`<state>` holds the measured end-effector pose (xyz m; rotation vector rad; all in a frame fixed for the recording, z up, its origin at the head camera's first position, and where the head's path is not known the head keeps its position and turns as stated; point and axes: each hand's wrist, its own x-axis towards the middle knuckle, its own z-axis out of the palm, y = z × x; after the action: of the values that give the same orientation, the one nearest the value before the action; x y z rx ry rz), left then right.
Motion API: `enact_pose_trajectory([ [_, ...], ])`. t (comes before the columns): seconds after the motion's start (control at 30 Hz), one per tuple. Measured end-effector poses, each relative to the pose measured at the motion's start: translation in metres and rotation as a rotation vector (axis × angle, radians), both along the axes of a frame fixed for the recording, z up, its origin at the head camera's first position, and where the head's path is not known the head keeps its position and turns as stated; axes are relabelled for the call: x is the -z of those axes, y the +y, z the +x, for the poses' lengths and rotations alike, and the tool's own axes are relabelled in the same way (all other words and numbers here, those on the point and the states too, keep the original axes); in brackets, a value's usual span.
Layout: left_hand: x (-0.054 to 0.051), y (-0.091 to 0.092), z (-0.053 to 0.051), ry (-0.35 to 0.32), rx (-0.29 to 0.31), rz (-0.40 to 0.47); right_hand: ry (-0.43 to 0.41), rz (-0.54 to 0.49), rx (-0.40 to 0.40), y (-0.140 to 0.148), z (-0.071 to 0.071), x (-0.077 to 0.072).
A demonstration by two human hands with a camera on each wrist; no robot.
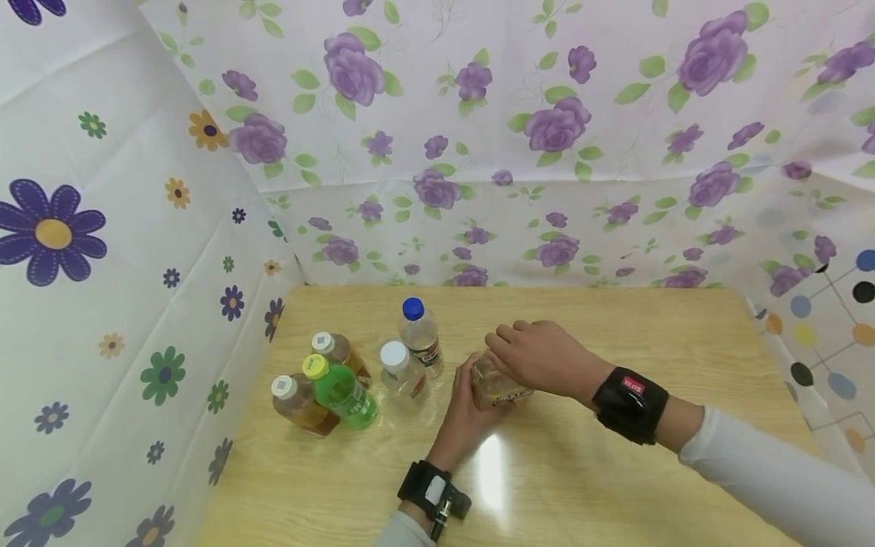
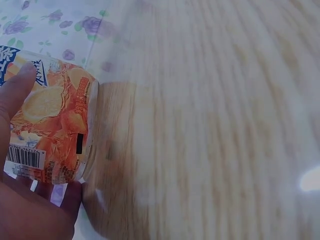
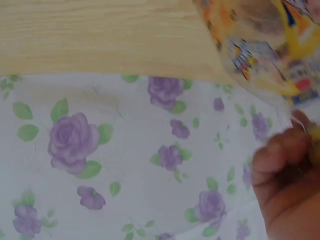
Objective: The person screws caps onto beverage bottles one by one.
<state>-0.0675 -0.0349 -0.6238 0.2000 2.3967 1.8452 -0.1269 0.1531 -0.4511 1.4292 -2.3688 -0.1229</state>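
My left hand grips a clear plastic bottle around its body, right of the other bottles on the table. An orange fruit label wraps that bottle in the left wrist view, with a barcode low on it. Over the bottle's top, my right hand has its fingers curled, and the head view hides the cap under them. From the right wrist, those fingers of the right hand pinch the neck end, where a bit of yellow cap shows.
Left of the hands stand a blue-capped bottle, a clear white-capped bottle, a green yellow-capped bottle and two brown-drink bottles with white caps. Flowered cloth hangs behind the wooden table and at both sides.
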Motion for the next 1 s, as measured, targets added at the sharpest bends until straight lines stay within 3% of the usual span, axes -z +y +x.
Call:
enact_pose_trajectory([
  [0.13, 0.000, 0.000, 0.000, 0.004, 0.012, 0.023, 0.087, 0.048, 0.038, -0.005, 0.002, 0.005],
  [0.33, 0.000, 0.000, 0.000, -0.011, 0.008, 0.037, 0.165, 0.135, 0.223, -0.016, 0.020, 0.010],
  [0.43, -0.001, 0.001, 0.000, -0.014, 0.005, 0.029, 0.123, 0.088, 0.294, -0.019, 0.024, 0.010],
  [0.53, -0.001, 0.000, 0.001, -0.027, 0.008, 0.024, 0.033, 0.040, 0.284, -0.017, 0.023, 0.007],
  [0.7, -0.003, -0.002, 0.001, -0.046, 0.014, 0.051, -0.127, -0.038, 0.121, -0.007, 0.007, -0.001],
  [0.87, -0.003, -0.003, 0.000, -0.018, 0.034, 0.092, -0.143, 0.018, -0.138, -0.001, -0.018, -0.006],
  [1.0, -0.001, -0.002, 0.000, -0.010, 0.040, 0.097, -0.148, 0.026, -0.239, -0.002, -0.026, -0.004],
])
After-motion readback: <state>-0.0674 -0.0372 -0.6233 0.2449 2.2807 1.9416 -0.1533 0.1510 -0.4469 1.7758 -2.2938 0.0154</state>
